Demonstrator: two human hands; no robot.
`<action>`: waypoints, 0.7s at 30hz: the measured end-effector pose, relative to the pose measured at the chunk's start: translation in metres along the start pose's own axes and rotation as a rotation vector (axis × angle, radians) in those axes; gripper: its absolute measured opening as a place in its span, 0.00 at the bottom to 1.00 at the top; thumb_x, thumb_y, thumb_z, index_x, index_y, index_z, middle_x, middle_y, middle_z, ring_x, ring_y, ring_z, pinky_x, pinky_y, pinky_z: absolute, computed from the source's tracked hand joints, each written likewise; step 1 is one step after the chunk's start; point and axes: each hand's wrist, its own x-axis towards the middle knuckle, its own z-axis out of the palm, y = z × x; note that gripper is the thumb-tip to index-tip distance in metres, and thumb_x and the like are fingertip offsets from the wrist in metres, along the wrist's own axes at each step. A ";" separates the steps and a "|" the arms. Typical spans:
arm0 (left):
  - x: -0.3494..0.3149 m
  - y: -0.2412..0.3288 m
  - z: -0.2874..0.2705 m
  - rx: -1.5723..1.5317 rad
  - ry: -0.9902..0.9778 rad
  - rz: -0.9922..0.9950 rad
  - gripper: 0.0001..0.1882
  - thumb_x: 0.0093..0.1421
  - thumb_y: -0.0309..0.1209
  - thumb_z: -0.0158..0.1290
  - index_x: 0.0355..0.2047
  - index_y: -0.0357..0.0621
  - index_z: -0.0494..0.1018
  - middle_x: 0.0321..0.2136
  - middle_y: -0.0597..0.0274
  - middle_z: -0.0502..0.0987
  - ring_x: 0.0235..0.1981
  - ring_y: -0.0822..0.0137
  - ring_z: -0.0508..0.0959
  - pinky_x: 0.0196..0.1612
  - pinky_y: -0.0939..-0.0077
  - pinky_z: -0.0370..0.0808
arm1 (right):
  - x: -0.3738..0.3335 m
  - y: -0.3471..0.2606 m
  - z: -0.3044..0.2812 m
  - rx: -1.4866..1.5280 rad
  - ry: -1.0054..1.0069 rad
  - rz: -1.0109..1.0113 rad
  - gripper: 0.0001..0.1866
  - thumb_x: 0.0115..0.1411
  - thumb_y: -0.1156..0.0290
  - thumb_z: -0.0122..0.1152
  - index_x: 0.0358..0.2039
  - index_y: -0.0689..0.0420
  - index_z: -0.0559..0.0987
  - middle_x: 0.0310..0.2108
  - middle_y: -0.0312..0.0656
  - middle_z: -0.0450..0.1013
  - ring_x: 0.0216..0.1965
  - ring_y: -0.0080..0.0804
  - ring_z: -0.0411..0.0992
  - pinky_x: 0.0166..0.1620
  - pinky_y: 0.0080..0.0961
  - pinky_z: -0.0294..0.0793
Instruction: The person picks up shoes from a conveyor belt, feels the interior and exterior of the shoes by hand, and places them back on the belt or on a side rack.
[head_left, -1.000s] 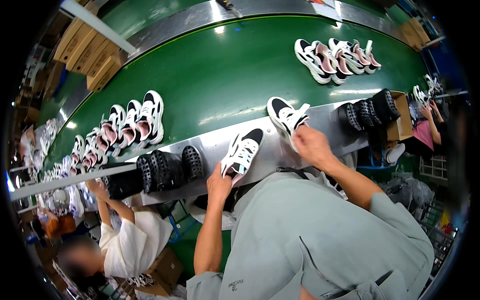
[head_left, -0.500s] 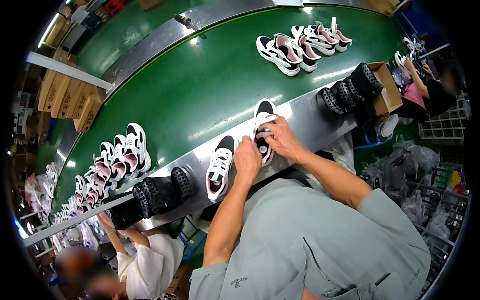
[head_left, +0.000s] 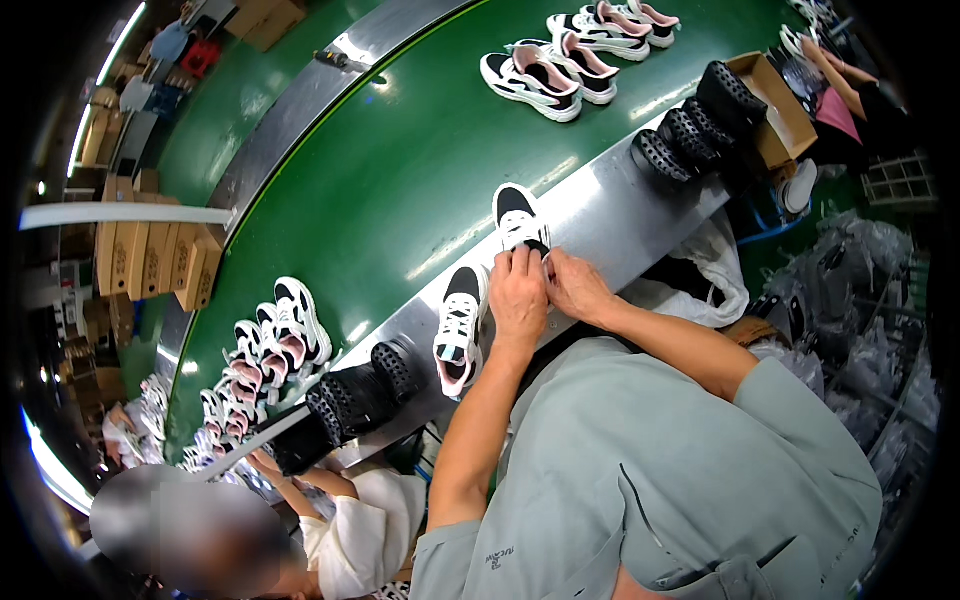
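Note:
A black-and-white sneaker (head_left: 517, 213) lies across the metal edge with its toe pointing away from me. My left hand (head_left: 519, 302) is closed on it, with bent fingers at the tongue and lace area. My right hand (head_left: 580, 288) is also closed, fingertips pinched at the right side of the shoe's opening, close against the left hand. Both hands cover the heel and most of the opening, so exactly which part is pinched is hidden. Just left of my left wrist stands the matching sneaker (head_left: 461, 325), untouched, its pink lining showing at the heel.
Beyond the metal ledge (head_left: 620, 235) runs a green conveyor belt (head_left: 400, 170). More sneakers stand at far right (head_left: 535, 82) and left (head_left: 298, 318). Black studded blocks (head_left: 362, 398) sit on the ledge at left, others (head_left: 685, 135) at right beside a cardboard box (head_left: 775, 105). Co-workers sit on both sides.
My right hand has come down from the raised white tongue or strap to the shoe's opening. My left hand has shifted forward over the shoe. The whole view has turned slightly.

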 end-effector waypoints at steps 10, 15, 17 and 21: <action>-0.001 -0.013 -0.018 0.028 -0.295 0.213 0.12 0.49 0.22 0.55 0.36 0.35 0.76 0.40 0.54 0.75 0.44 0.53 0.73 0.46 0.60 0.73 | 0.003 -0.006 0.009 0.129 -0.075 0.069 0.14 0.62 0.66 0.53 0.32 0.68 0.71 0.27 0.66 0.74 0.34 0.68 0.74 0.39 0.54 0.72; -0.046 0.001 -0.016 -0.004 0.006 -0.188 0.10 0.54 0.27 0.61 0.37 0.36 0.78 0.35 0.51 0.76 0.38 0.48 0.73 0.42 0.56 0.71 | -0.003 -0.010 0.010 0.180 -0.118 0.141 0.13 0.62 0.67 0.56 0.33 0.66 0.71 0.28 0.62 0.75 0.35 0.65 0.75 0.39 0.51 0.73; -0.044 0.009 -0.005 -0.003 0.060 -0.260 0.12 0.58 0.32 0.62 0.35 0.35 0.79 0.31 0.49 0.76 0.35 0.47 0.73 0.40 0.55 0.70 | -0.005 -0.004 0.017 0.263 -0.125 0.141 0.10 0.61 0.70 0.57 0.33 0.65 0.70 0.30 0.62 0.75 0.35 0.64 0.74 0.39 0.49 0.73; -0.036 0.010 0.015 0.025 -0.028 -0.513 0.15 0.58 0.37 0.62 0.28 0.34 0.81 0.29 0.47 0.77 0.35 0.48 0.71 0.43 0.54 0.69 | -0.006 0.014 0.025 0.456 -0.176 0.058 0.09 0.62 0.70 0.57 0.36 0.63 0.73 0.28 0.49 0.75 0.31 0.45 0.76 0.35 0.39 0.75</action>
